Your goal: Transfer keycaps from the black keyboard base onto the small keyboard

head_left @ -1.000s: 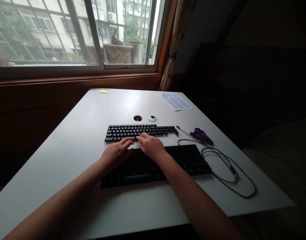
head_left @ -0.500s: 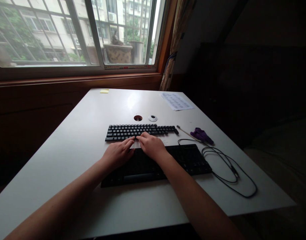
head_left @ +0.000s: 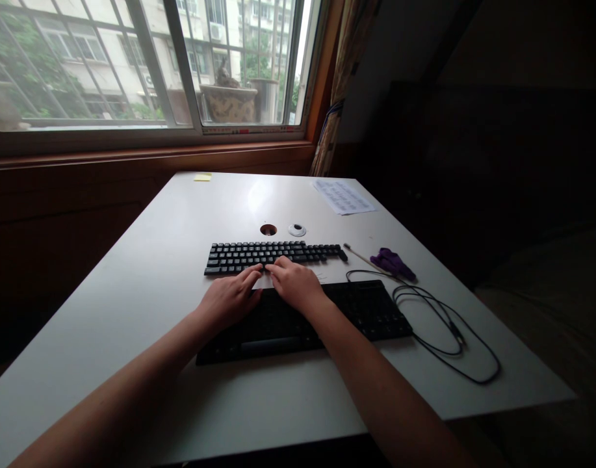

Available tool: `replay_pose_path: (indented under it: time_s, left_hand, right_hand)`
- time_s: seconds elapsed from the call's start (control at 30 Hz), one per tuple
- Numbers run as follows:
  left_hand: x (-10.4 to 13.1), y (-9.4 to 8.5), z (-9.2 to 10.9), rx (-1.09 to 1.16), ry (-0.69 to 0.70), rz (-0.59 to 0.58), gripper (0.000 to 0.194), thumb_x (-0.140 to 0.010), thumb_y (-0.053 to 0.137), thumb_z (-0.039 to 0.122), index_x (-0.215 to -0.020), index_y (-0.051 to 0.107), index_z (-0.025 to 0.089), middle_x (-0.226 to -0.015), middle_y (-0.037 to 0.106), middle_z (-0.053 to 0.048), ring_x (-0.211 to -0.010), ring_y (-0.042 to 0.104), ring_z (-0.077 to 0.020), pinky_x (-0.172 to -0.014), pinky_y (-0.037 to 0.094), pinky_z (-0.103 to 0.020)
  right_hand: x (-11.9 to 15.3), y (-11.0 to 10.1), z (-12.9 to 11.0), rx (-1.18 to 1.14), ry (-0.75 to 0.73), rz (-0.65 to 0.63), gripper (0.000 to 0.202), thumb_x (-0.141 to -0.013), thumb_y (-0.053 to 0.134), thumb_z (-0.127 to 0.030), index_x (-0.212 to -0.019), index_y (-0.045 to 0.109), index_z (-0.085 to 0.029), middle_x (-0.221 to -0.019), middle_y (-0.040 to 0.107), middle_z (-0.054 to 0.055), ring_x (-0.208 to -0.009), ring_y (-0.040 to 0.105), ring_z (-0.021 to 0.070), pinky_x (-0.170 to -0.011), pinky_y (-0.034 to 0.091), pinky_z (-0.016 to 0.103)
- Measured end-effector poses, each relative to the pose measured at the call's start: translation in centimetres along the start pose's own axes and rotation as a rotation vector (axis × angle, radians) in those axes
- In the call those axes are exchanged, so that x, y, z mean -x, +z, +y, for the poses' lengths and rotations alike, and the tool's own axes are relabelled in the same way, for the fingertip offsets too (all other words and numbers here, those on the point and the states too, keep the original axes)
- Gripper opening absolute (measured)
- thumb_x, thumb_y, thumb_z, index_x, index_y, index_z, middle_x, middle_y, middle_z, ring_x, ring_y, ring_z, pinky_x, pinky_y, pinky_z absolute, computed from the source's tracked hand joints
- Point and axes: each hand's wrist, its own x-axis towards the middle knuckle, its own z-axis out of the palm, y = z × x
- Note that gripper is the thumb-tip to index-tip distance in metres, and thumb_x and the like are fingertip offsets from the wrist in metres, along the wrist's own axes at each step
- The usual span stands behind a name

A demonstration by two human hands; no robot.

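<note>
Black keycaps [head_left: 251, 255] stand in closely packed rows on the white table. My left hand [head_left: 229, 294] reaches to their near row, fingers bent together and fingertips on a small dark keycap [head_left: 264, 267]. From the other side my right hand [head_left: 298, 283] meets it, its fingers curled down at the same keycap. How firmly each hand grips is partly hidden by the knuckles. Beneath both wrists lies a black keyboard base [head_left: 370, 311], tilted slightly on the table; its middle is covered by my hands and forearms.
A black cable [head_left: 473, 378] loops on the right. Behind it are a purple cloth or glove [head_left: 392, 262] and a thin stick [head_left: 361, 257]. Farther back are a round table hole [head_left: 268, 230], a white ring cover [head_left: 297, 230], a printed sheet [head_left: 345, 197] and a yellow note [head_left: 203, 177].
Hardly anything differs. Both hands stay at the near row of keycaps, and the view has shifted very slightly.
</note>
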Motion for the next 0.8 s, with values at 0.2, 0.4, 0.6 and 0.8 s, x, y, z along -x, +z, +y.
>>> replay_pose_path:
  time_s: [0.2, 0.4, 0.6, 0.8]
  left_hand:
    - [-0.12, -0.01, 0.13, -0.020, -0.029, -0.054, 0.041, -0.096, 0.042, 0.038, -0.131, 0.050, 0.019, -0.146, 0.049, -0.008, -0.083, 0.072, -0.0247, -0.059, 0.052, -0.032]
    - [-0.22, 0.02, 0.20, -0.008, -0.041, -0.073, 0.044, -0.096, 0.041, 0.038, -0.134, 0.049, 0.018, -0.144, 0.051, -0.011, -0.087, 0.071, -0.0264, -0.063, 0.055, -0.035]
    - [-0.19, 0.00, 0.26, 0.006, -0.036, -0.063, 0.041, -0.095, 0.043, 0.036, -0.132, 0.051, 0.018, -0.144, 0.051, -0.012, -0.086, 0.071, -0.0263, -0.062, 0.054, -0.035]
    - [-0.22, -0.01, 0.21, 0.015, -0.039, -0.054, 0.041, -0.094, 0.045, 0.036, -0.131, 0.050, 0.019, -0.144, 0.051, -0.011, -0.083, 0.072, -0.0256, -0.060, 0.053, -0.033]
  right_hand:
    - [0.05, -0.02, -0.09, 0.011, 0.004, -0.025, 0.039, -0.100, 0.034, -0.037, -0.132, 0.056, -0.033, -0.123, 0.058, 0.006, -0.098, 0.062, 0.0203, -0.078, 0.048, 0.029]
    - [0.05, 0.12, 0.04, 0.018, -0.010, -0.011, 0.038, -0.100, 0.033, -0.036, -0.132, 0.056, -0.033, -0.122, 0.058, 0.004, -0.098, 0.062, 0.0203, -0.075, 0.048, 0.029]
    - [0.01, 0.22, 0.00, 0.021, -0.001, -0.015, 0.038, -0.100, 0.034, -0.038, -0.131, 0.056, -0.034, -0.121, 0.059, 0.004, -0.097, 0.063, 0.0202, -0.075, 0.048, 0.029]
    - [0.07, 0.15, -0.05, 0.016, 0.008, -0.014, 0.038, -0.100, 0.036, -0.037, -0.132, 0.056, -0.034, -0.122, 0.059, 0.004, -0.097, 0.063, 0.0197, -0.075, 0.048, 0.028]
